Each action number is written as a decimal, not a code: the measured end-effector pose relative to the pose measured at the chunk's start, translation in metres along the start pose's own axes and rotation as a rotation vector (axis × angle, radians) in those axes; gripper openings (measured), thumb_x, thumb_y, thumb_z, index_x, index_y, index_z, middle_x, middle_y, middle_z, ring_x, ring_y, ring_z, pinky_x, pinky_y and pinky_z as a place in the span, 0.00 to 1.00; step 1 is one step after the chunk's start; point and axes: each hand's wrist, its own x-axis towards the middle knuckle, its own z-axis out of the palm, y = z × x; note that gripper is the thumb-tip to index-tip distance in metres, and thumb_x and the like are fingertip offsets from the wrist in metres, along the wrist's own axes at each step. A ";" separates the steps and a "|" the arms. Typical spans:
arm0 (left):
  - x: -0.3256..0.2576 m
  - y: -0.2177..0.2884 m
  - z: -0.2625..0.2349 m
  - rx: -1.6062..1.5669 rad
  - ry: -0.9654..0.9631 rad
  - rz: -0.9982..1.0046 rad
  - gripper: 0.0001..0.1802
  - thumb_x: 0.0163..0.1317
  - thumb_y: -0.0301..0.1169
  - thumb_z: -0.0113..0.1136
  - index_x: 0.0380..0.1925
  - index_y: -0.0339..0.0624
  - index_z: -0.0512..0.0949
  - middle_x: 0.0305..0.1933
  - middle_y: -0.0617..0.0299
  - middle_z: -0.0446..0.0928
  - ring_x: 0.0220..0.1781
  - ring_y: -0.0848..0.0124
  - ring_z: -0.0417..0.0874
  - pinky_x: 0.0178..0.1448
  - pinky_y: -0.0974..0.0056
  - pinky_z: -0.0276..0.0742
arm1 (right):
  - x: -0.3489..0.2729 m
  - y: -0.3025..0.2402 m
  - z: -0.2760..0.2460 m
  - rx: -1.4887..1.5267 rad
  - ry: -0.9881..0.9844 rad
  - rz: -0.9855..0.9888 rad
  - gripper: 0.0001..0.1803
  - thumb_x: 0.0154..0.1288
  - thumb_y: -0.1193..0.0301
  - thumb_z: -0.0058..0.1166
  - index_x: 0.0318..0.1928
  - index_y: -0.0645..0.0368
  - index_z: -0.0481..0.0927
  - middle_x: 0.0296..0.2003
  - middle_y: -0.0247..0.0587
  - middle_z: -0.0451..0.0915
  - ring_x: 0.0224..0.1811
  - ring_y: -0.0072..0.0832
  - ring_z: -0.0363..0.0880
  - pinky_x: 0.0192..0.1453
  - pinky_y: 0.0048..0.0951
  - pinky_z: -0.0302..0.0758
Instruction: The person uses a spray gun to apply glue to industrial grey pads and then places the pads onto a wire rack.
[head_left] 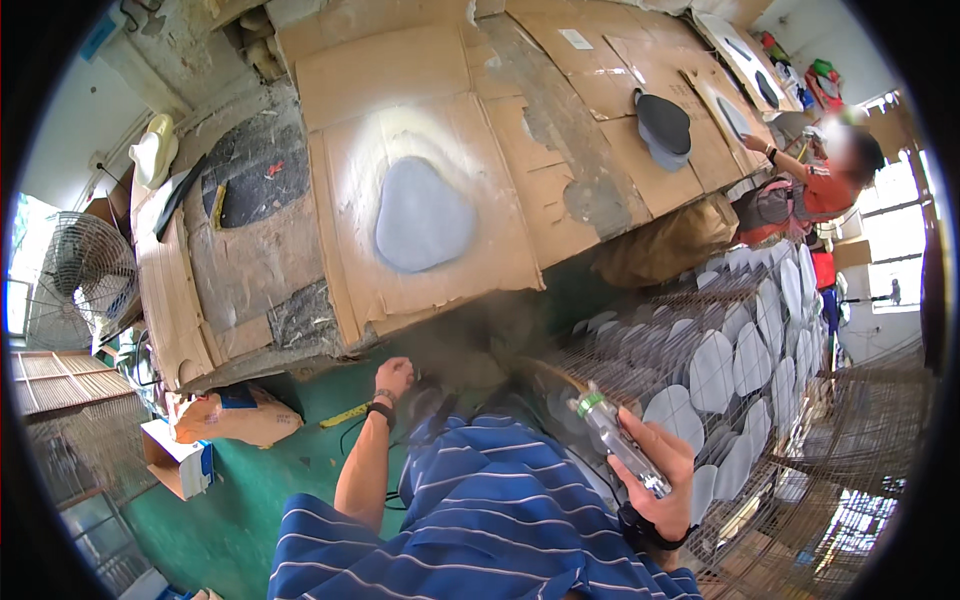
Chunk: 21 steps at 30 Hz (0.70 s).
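Note:
In my right hand (655, 470) is a silver spray gun (628, 445) with a green ring near its front end. My fingers wrap round its body, and its front points up and left, toward the table. My left hand (394, 377) hangs just off the table's near edge, its fingers curled, with nothing visible in them. On the cardboard (490, 190) ahead lies a smooth grey pad (425, 215), rounded and wider at its near end. Whitish overspray spreads over the cardboard around the pad's far side and edges.
Wire racks (690, 390) full of pale oval pieces stand at my right. A co-worker (820, 190) in orange is at the table's far right, near a stack of dark pads (663, 130). Left are a fan (85, 270), a white carton (178, 460) and a brown paper sack (240, 415).

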 end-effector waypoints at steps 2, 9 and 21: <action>0.003 0.019 0.000 -0.045 -0.025 0.215 0.13 0.69 0.31 0.61 0.51 0.39 0.81 0.35 0.61 0.84 0.31 0.74 0.84 0.32 0.67 0.81 | -0.003 -0.002 0.005 0.059 0.069 0.072 0.27 0.53 0.81 0.67 0.56 0.66 0.83 0.39 0.52 0.87 0.39 0.37 0.86 0.47 0.29 0.79; 0.033 0.133 0.011 0.170 0.438 0.646 0.15 0.66 0.32 0.63 0.49 0.37 0.82 0.33 0.59 0.84 0.31 0.69 0.84 0.37 0.63 0.79 | -0.006 -0.010 0.023 0.107 0.036 0.099 0.26 0.54 0.79 0.67 0.56 0.68 0.83 0.38 0.50 0.87 0.38 0.34 0.86 0.45 0.28 0.78; 0.077 0.246 0.021 0.640 0.635 0.678 0.15 0.51 0.31 0.71 0.42 0.54 0.86 0.46 0.59 0.78 0.50 0.55 0.81 0.50 0.51 0.79 | -0.023 -0.005 0.040 0.029 0.129 0.144 0.27 0.55 0.80 0.66 0.58 0.70 0.80 0.37 0.52 0.84 0.36 0.39 0.85 0.44 0.30 0.78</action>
